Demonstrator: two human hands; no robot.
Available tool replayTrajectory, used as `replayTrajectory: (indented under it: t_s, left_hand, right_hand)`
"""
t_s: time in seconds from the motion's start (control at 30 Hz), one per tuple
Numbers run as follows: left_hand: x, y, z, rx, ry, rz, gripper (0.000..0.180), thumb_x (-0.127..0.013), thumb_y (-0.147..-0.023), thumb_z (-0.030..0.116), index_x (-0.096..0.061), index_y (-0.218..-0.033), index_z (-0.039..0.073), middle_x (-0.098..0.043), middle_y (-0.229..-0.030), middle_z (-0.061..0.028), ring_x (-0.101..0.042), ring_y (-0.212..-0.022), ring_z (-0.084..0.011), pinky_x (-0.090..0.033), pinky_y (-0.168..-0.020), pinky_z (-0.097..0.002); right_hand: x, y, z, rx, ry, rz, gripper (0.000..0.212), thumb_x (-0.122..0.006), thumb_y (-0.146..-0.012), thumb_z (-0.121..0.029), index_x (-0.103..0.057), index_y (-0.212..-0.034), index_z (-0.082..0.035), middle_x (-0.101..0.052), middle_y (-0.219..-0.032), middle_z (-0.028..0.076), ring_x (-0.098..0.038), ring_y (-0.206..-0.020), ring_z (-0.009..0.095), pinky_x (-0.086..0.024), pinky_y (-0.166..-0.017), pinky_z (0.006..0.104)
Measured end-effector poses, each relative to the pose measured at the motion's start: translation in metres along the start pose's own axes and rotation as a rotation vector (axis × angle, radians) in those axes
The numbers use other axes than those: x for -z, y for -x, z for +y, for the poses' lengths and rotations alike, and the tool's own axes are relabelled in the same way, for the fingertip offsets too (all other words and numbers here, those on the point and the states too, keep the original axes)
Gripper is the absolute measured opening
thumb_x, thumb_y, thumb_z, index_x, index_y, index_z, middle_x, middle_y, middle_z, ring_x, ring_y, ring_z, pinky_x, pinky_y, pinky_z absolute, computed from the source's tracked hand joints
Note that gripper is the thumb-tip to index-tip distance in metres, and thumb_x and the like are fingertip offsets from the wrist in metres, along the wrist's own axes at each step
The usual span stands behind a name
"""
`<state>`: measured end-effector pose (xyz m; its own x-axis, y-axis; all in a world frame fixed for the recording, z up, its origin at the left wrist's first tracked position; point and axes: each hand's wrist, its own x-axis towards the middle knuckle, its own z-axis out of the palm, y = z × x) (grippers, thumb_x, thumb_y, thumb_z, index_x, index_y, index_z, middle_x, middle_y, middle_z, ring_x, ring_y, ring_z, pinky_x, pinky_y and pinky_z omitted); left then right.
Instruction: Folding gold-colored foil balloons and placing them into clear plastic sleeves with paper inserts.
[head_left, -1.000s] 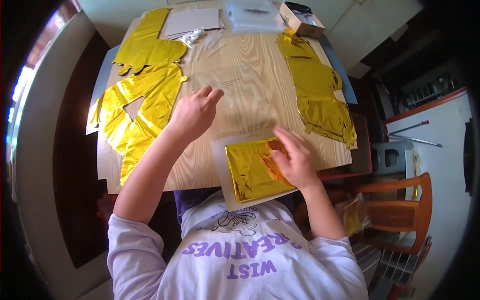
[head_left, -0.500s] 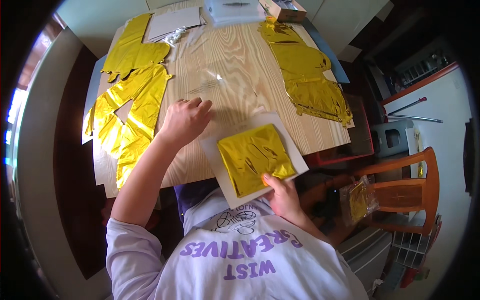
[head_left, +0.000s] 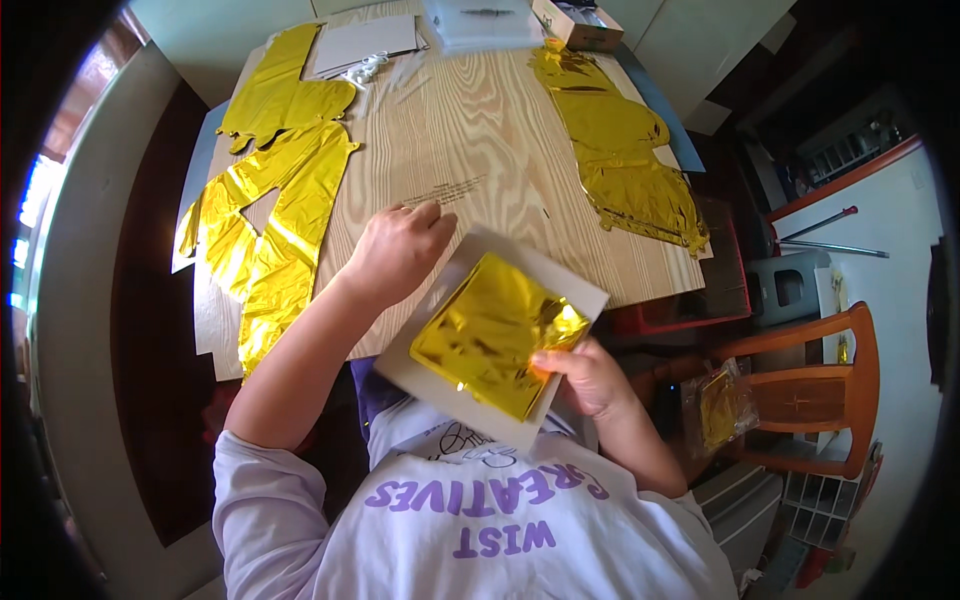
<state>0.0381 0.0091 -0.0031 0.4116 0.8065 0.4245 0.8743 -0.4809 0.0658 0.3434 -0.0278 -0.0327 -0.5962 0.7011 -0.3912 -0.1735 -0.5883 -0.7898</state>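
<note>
My right hand grips a square white card by its right edge, thumb on top. Pressed against the card is a flat, folded gold foil balloon. The stack is tilted and slightly blurred in front of my chest. Over the front of the table, my left hand is closed with fingers curled down, apparently pinching a clear plastic bag with faint dark print. The bag's edges are hard to make out against the wood, and my fingertips are hidden.
Flat gold foil balloons lie along the table's left and right sides. White cards, a white ribbon bundle, a clear plastic stack and an open box stand at the back. A wooden chair is at right.
The card and folded balloon have turned and shifted left in my right hand. My left hand has moved slightly right, and the printed plastic has shifted right and nearer with it.
</note>
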Motion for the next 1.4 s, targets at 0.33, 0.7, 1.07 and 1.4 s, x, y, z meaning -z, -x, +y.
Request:
replayTrajectory:
  t_s: [0.33, 0.7, 1.07, 1.4]
  left_hand:
    - [0.015, 0.002, 0.014, 0.032, 0.156, -0.262, 0.025, -0.067, -0.084, 0.009, -0.068, -0.108, 0.003, -0.060, -0.085, -0.0112, -0.064, -0.076, -0.0314, -0.053, -0.071, -0.0427]
    - [0.025, 0.033, 0.035, 0.454, 0.399, 0.684, 0.034, -0.065, -0.093, 0.017, -0.061, -0.125, 0.004, -0.066, -0.110, -0.0097, -0.066, -0.100, -0.0256, -0.051, -0.091, -0.0400]
    - [0.058, 0.090, 0.060, 1.089, 1.971, 0.178, 0.054, -0.067, -0.091, 0.016, -0.053, -0.140, -0.005, -0.066, -0.129, -0.0142, -0.063, -0.119, -0.0235, -0.050, -0.103, -0.0382]
    - [0.057, 0.130, 0.102, 1.213, 2.080, -0.092, 0.061, -0.073, -0.091, 0.017, -0.052, -0.144, -0.003, -0.063, -0.135, -0.0132, -0.059, -0.125, -0.0241, -0.043, -0.110, -0.0397]
  right_hand:
    - [-0.007, -0.003, 0.026, 0.214, 0.022, 0.243, 0.033, -0.063, -0.094, -0.001, -0.059, -0.127, -0.001, -0.066, -0.111, 0.004, -0.063, -0.096, 0.012, -0.052, -0.085, 0.0284]
    - [-0.040, -0.002, 0.037, 0.295, -0.231, 0.105, 0.034, -0.062, -0.101, -0.012, -0.055, -0.133, -0.004, -0.065, -0.117, 0.002, -0.062, -0.096, 0.009, -0.052, -0.076, 0.0253]
    - [0.011, 0.034, 0.041, 0.318, 0.094, -0.176, 0.065, -0.063, -0.098, -0.048, -0.048, -0.144, -0.004, -0.062, -0.129, 0.011, -0.061, -0.115, 0.019, -0.048, -0.099, 0.0363]
    - [-0.024, 0.026, -0.011, 0.160, 0.226, 0.151, 0.036, -0.050, -0.108, -0.021, -0.056, -0.136, 0.000, -0.070, -0.110, 0.000, -0.048, -0.076, 0.000, -0.042, -0.075, 0.0170]
